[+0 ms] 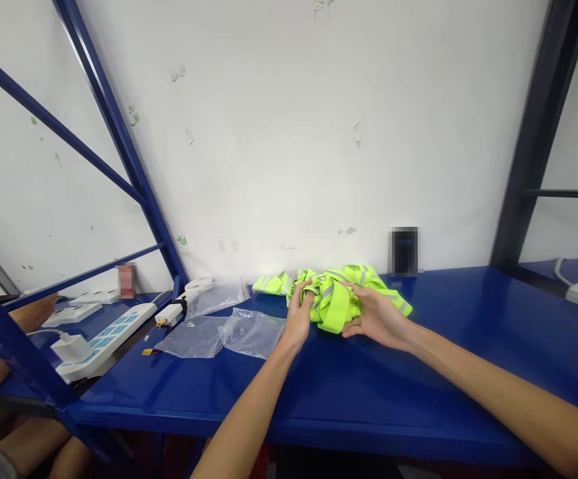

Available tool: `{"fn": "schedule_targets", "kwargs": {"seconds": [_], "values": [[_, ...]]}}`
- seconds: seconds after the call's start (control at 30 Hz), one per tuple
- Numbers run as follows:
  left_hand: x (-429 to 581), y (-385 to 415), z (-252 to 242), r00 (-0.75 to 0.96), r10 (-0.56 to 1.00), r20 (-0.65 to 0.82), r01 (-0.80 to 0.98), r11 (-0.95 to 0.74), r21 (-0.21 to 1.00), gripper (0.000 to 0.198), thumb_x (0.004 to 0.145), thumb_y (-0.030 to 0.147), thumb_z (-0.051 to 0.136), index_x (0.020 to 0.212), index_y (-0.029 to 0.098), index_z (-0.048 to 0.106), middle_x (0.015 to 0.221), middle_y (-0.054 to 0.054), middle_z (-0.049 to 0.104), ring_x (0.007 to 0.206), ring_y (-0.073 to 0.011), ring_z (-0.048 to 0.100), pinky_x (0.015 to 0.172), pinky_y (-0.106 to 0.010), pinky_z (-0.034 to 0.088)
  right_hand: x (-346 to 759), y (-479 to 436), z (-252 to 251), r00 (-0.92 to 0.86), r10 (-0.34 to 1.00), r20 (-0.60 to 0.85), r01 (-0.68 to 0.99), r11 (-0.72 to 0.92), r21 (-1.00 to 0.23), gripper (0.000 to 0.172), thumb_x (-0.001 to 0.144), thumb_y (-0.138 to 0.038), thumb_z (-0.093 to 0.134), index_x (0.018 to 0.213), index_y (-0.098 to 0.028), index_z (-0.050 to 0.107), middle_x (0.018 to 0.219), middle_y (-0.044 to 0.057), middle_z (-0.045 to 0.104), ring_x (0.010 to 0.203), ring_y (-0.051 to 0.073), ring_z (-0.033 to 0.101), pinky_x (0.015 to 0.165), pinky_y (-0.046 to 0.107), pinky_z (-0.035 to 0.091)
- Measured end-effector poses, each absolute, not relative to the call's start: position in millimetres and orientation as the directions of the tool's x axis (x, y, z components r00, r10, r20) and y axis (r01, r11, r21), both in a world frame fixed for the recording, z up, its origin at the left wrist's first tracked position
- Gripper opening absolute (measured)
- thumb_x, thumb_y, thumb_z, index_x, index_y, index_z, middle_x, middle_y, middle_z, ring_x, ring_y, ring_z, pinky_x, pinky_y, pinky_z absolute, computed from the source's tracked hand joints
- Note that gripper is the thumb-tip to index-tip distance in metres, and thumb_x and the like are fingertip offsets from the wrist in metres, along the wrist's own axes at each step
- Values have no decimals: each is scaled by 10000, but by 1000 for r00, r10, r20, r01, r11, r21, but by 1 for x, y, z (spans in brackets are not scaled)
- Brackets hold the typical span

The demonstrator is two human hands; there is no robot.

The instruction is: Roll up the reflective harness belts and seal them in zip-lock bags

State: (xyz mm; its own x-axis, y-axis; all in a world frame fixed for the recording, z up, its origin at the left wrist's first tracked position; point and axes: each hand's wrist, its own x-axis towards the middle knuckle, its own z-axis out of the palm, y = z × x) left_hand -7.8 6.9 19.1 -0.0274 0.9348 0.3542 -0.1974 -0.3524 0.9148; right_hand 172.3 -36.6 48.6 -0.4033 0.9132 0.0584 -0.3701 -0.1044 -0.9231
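Observation:
A crumpled bundle of neon yellow-green reflective vest (336, 307) with grey reflective stripes lies on the blue table, partly lifted at its front. My left hand (298, 318) grips its left side, thumb and fingers closed round a fold. On the right, my right hand (381, 320) holds the bundle with the thumb above and fingers reaching under a hanging loop. Some of those fingertips are hidden by the fabric. Just left of my left hand lies a clear plastic bag (253, 332).
More clear bags, a white device (169, 314) and a wire with a yellow connector (147, 351) lie left on the blue table (358, 392). A blurred dark object (405, 251) stands by the wall. Past the blue frame are a power strip (114, 340) and another person's arm (34, 313).

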Motion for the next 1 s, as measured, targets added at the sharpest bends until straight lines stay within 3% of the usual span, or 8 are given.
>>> {"fn": "schedule_targets", "kwargs": {"seconds": [0.2, 0.33, 0.47, 0.63, 0.73, 0.83, 0.93, 1.0], "values": [[-1, 3, 17, 52, 929, 367, -360, -326, 874, 336, 869, 429, 510, 1122, 238, 621, 1222, -48, 606, 1176, -217, 516, 973, -309, 398, 164, -29, 40, -154, 971, 182, -100, 168, -981, 726, 678, -295, 791, 1299, -296, 416, 612, -67, 597, 395, 119, 537, 368, 213, 416], [0, 2, 24, 54, 950, 307, -584, -219, 782, 323, 861, 408, 429, 1036, 224, 627, 1038, -51, 629, 866, -190, 592, 763, -321, 469, 170, -22, 49, -88, 967, 240, -364, 193, -911, 443, 713, -340, 770, 1069, -277, 512, 670, -76, 585, 346, 43, 406, 325, 169, 303], [-7, -1, 21, -33, 781, 623, -163, -619, 768, 143, 780, 224, 518, 821, 179, 647, 776, -28, 526, 695, -150, 496, 711, -301, 429, 181, -20, 63, -61, 979, 195, -592, 122, -797, 337, 720, -380, 769, 826, -224, 489, 596, -89, 528, 347, 23, 351, 340, 162, 298], [-14, -14, 16, 278, 310, 909, 412, -894, 178, 290, 757, 110, 489, 957, 212, 672, 937, -77, 493, 825, -192, 497, 734, -330, 410, 183, -18, 66, -2, 998, 62, -614, 48, -788, 355, 690, -373, 781, 788, -214, 479, 542, -95, 471, 330, 19, 298, 319, 162, 251], [-15, -20, 19, 479, 238, 845, 537, -841, -67, 315, 742, 87, 487, 957, 219, 675, 899, -94, 535, 824, -217, 509, 719, -341, 382, 180, -20, 62, 115, 985, 129, -421, 166, -892, 350, 694, -386, 758, 888, -236, 509, 590, -78, 516, 343, 49, 348, 320, 185, 266], [-13, -25, 20, 625, 215, 750, 500, -849, -173, 291, 713, 108, 510, 931, 210, 673, 841, -101, 565, 771, -223, 518, 696, -342, 366, 175, -26, 55, 238, 882, 407, 31, 412, -911, 435, 690, -335, 737, 1068, -265, 534, 764, -19, 627, 481, 134, 523, 415, 253, 412], [-12, -25, 17, 571, 242, 785, 486, -870, -85, 271, 697, 149, 542, 934, 212, 658, 795, -93, 565, 741, -227, 521, 703, -345, 371, 174, -33, 48, 38, 764, 644, 440, 566, -697, 472, 686, -211, 686, 1142, -265, 575, 1042, 43, 671, 861, 258, 635, 750, 376, 509], [-15, -24, 17, 458, 304, 835, 504, -863, 38, 301, 661, 158, 556, 949, 211, 625, 788, -82, 556, 737, -231, 517, 710, -346, 374, 175, -37, 46, -160, 744, 649, 517, 623, -587, 502, 682, -149, 641, 1165, -276, 596, 1152, 44, 658, 1029, 298, 602, 897, 432, 459]]}}
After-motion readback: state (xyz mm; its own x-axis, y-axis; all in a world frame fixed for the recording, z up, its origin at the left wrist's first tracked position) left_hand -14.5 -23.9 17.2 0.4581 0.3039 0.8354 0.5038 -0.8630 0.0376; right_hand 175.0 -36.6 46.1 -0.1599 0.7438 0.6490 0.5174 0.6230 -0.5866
